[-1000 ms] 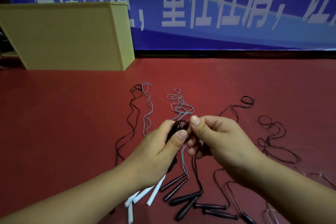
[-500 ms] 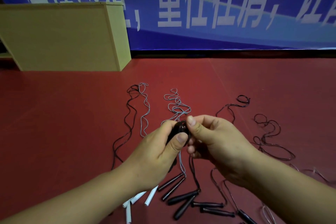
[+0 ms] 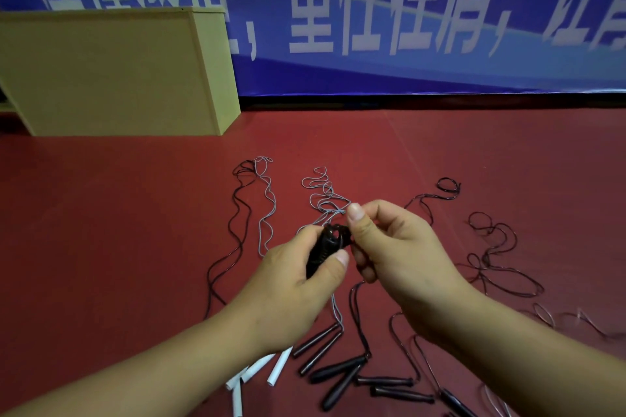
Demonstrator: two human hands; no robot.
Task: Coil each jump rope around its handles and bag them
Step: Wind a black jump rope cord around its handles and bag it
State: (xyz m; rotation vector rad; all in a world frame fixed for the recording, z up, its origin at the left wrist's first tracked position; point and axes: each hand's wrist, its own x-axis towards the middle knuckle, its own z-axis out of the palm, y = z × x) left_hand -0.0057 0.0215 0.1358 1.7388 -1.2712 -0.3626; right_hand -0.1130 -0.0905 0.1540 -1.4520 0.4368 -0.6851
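Two hands together above the red floor [image 3: 135, 230]: left hand [image 3: 291, 284] gripping coiled black handles [image 3: 323, 249], right hand [image 3: 389, 247] pinching their dark cord [image 3: 343, 234].

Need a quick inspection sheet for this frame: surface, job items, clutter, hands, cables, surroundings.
Surface: dark red floor mat, ropes spread over it.
Job's things: black jump rope bundle held in both hands; loose black-handled ropes and white-handled ropes on the mat; no bag seen.
Clutter: nothing seen.
Grippers: left hand grips the bundle's handles; right hand pinches its cord at the top.
Cables: thin black cords and grey cords lie in loose tangles, uncoiled.
Surroundings: tan wooden box at rear left; blue banner with white characters behind.
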